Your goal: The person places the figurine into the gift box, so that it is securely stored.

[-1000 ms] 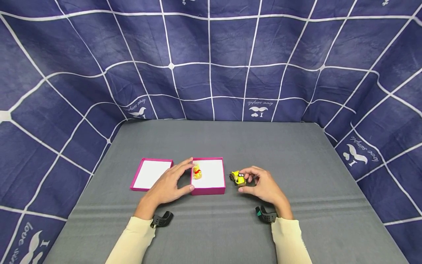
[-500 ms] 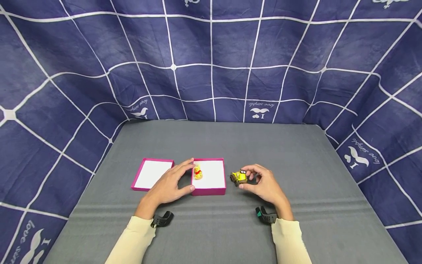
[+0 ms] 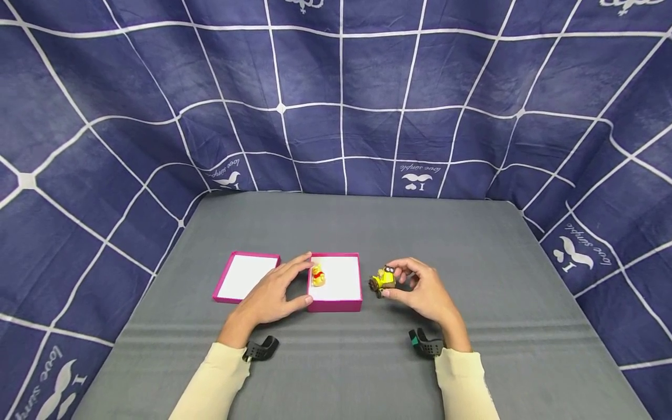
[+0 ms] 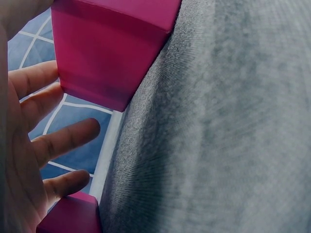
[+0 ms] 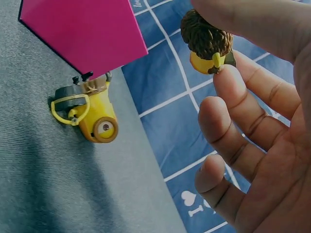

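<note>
From the head view, the left hand [image 3: 274, 296] steadies a magenta gift box [image 3: 336, 304] by its left end, thumb at the near corner and forefinger at the far. A Winnie-the-Pooh figurine [image 3: 318, 275] lies inside, near that end; the lid [image 3: 244, 274] lies inside-up, partly hidden by the hand. The right hand [image 3: 425, 291] pinches a brown-and-yellow figurine [image 3: 389, 271] to the right of the box. I take this as a lift, best done with a light thumb-and-finger pinch, rising clear of the box wall before any sideways move.

In the left wrist view, that hand's fingers are spread apart, with 2 fingertips at the box; light pressure should keep it from sliding.

In the right wrist view, the brown figurine is clamped in the fingertips, off the cloth [image 5: 29, 184]; the lower fingers curl apart. A Minion figurine [image 5: 99, 114] appears to lie beside the box, so I'd avoid brushing it.

My count: 3 figurines, 1 box, 1 lid, 2 hands.
</note>
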The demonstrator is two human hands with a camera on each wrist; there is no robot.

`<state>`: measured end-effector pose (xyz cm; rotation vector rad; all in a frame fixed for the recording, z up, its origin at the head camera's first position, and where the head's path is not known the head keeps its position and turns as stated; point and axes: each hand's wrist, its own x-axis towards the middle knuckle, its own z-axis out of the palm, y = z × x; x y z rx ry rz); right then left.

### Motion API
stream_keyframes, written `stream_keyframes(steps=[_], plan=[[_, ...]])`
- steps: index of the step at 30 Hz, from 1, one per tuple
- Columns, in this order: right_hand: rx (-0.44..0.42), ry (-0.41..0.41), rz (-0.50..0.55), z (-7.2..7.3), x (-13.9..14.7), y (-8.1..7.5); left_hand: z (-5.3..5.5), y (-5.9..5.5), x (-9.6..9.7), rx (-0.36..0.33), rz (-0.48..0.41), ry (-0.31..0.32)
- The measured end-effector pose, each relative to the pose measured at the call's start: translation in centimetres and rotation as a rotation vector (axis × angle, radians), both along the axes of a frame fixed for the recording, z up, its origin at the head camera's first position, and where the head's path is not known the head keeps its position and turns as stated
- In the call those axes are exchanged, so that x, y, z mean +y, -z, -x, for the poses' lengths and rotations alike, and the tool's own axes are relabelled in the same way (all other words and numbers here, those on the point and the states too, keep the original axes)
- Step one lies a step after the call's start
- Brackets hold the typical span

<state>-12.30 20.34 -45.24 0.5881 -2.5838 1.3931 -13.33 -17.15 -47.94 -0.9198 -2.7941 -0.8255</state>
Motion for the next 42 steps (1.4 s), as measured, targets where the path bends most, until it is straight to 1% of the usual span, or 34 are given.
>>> stream_keyframes(steps=[8,14,18,23,29,36,42], plan=[[0.040,-0.014,-0.025,0.5,-0.1,-1.1,0.1,-0.1,0.0,-0.004,0.007,-0.001],[0.084,-0.036,-0.056,1.2,-0.8,-2.1,0.2,-0.2,0.0,-0.012,0.001,0.004],[0.090,-0.053,-0.067,1.5,-1.5,-2.6,0.2,-0.2,0.0,-0.015,0.001,0.000],[0.071,-0.059,-0.061,1.9,-2.6,-2.9,0.2,-0.2,0.0,-0.020,0.007,0.001],[0.077,-0.083,-0.050,2.5,-4.3,-3.2,0.2,-0.2,0.0,-0.017,0.005,0.002],[0.076,-0.098,-0.037,2.7,-6.0,-3.4,0.1,-0.2,0.2,-0.040,0.014,-0.011],[0.068,-0.097,-0.039,3.1,-7.1,-3.0,0.1,-0.3,0.1,-0.046,0.021,-0.012]])
